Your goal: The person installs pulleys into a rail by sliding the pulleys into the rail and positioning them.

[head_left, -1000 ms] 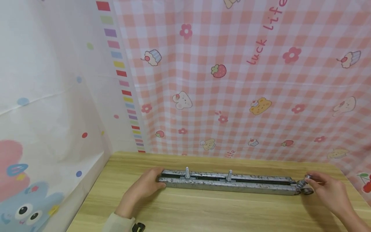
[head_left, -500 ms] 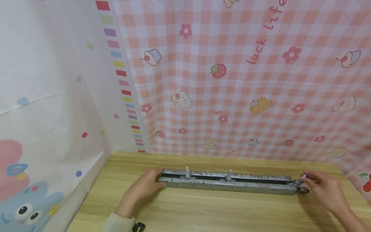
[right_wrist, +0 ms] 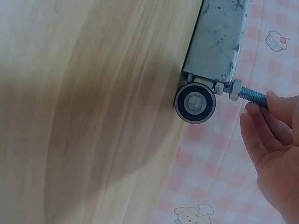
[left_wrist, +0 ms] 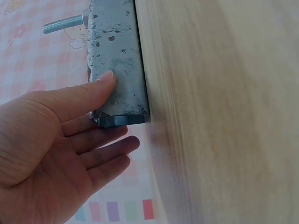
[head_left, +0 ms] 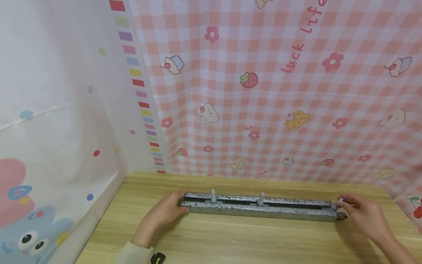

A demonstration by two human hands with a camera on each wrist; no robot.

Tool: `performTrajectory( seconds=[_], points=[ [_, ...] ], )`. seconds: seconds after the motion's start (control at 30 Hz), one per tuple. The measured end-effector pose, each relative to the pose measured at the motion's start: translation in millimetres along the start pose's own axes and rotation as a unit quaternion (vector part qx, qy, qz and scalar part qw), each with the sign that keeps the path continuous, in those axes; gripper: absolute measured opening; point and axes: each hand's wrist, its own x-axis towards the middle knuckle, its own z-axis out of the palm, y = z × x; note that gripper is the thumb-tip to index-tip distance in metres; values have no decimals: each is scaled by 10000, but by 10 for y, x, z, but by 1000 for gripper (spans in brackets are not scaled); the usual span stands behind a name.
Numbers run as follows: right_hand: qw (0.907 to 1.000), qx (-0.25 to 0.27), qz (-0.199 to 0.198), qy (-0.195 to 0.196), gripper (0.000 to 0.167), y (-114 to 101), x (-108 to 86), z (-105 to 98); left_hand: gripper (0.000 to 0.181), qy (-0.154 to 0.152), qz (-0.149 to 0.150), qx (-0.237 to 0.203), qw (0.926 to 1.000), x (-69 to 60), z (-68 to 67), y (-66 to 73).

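Observation:
A worn grey metal channel rail lies across the wooden table, its slot facing up. Around its left end is my left hand; the left wrist view shows the thumb on the front face and the index finger partly hidden behind. At the opposite end my right hand pinches the tip of a threaded bolt carrying a nut. The bolt belongs to a roller hanger whose wheel sits right at the rail's end, mostly outside it. Two more upright bolts stick out of the slot.
Near the left sleeve lies a small black object, cut off by the frame edge. Pink checked cloth hangs behind the wooden table, and a white printed cloth hangs at the left.
My right hand has moved left, bringing the roller hanger from just beyond the rail's right end up against the opening. The left hand and the rail have stayed put.

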Motion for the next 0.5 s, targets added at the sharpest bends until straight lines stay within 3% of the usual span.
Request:
performTrajectory(
  seconds=[0.5],
  points=[
    [9998, 144, -48, -85, 20, -95, 5, 79, 49, 47, 49, 18, 10000, 4, 6, -20]
  ],
)
